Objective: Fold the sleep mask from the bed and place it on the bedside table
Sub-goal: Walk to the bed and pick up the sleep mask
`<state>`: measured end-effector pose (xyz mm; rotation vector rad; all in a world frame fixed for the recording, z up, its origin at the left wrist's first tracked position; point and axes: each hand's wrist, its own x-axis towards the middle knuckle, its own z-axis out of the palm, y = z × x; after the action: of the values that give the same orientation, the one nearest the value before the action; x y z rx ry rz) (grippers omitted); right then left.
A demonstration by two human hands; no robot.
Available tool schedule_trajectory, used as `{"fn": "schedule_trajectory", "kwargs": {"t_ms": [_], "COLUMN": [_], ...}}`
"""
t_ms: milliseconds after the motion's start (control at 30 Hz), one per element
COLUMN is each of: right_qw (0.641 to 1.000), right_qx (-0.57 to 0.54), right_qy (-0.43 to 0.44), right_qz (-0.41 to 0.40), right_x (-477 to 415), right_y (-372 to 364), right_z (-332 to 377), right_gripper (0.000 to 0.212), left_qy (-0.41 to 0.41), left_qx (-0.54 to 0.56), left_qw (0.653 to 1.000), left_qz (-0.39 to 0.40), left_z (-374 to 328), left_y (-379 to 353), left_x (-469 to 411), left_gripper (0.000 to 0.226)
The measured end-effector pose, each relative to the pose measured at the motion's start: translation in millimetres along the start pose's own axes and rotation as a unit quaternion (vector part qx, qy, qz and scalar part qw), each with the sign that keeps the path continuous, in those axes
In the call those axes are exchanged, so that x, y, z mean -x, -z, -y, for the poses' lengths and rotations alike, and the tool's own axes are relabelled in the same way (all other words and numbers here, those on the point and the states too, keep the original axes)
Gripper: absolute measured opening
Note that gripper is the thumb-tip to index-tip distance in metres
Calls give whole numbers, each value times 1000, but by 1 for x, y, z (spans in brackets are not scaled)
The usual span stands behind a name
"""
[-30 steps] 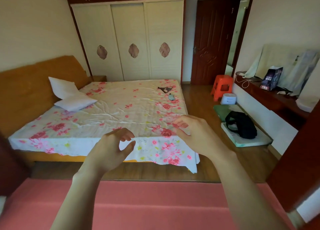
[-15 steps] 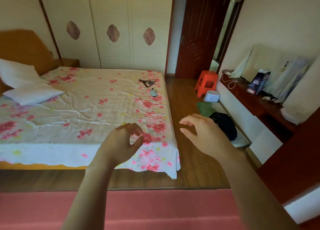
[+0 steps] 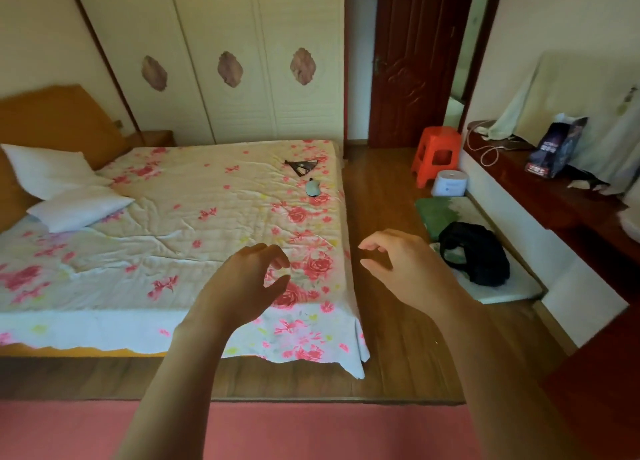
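A small grey sleep mask (image 3: 313,188) lies near the right edge of the floral bed (image 3: 180,224), far from me. A dark triangular item (image 3: 300,166) lies just behind it. The wooden bedside table (image 3: 157,137) stands at the far side of the bed, between the headboard and the wardrobe. My left hand (image 3: 244,286) hovers over the bed's near right corner, fingers curled and apart, holding nothing. My right hand (image 3: 405,269) hangs beside it over the floor past the bed's edge, also empty with loose fingers. Both hands are well short of the mask.
Two white pillows (image 3: 69,196) lie by the orange headboard. A strip of wooden floor runs along the bed's right side, with an orange stool (image 3: 437,155), a white appliance (image 3: 449,182), a black bag (image 3: 476,252) on a mat, and a long dark sideboard (image 3: 554,196).
The view has moved nearer to the bed and lower. Both hands stay raised and empty, drifting slightly right relative to the bed's corner.
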<state>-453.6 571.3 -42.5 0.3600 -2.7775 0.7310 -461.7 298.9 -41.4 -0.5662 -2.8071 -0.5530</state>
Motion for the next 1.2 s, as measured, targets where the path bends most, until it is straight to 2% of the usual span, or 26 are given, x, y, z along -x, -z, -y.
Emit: {"fn": "schedule_trajectory", "kwargs": {"t_ms": [267, 467, 600, 767, 933, 1100, 1200], "right_qw": [999, 997, 997, 997, 996, 995, 995], "right_qx": [-35, -70, -72, -38, 1, -15, -8], "right_qy": [42, 30, 27, 50, 71, 90, 76], "right_qz": [-1, 11, 27, 51, 56, 37, 65], "right_x": [-69, -101, -135, -206, -300, -368, -391], "right_y": [54, 57, 44, 42, 58, 56, 44], "right_z": [-112, -183, -214, -239, -256, -273, -293], "right_gripper": [33, 31, 30, 27, 22, 23, 23], "left_qy": [75, 106, 113, 115, 115, 129, 129], "left_qx": [-62, -64, -68, -49, 1, 17, 15], "left_qw": [995, 992, 991, 992, 993, 991, 991], "left_qz": [-17, 20, 26, -3, -1, -17, 17], "left_z": [-83, -109, -104, -84, -63, -33, -28], "left_y": [-32, -70, -89, -112, -124, -121, -133], "left_x": [-93, -141, -182, -248, -330, -400, -433], "left_gripper": [20, 16, 16, 19, 18, 16, 18]}}
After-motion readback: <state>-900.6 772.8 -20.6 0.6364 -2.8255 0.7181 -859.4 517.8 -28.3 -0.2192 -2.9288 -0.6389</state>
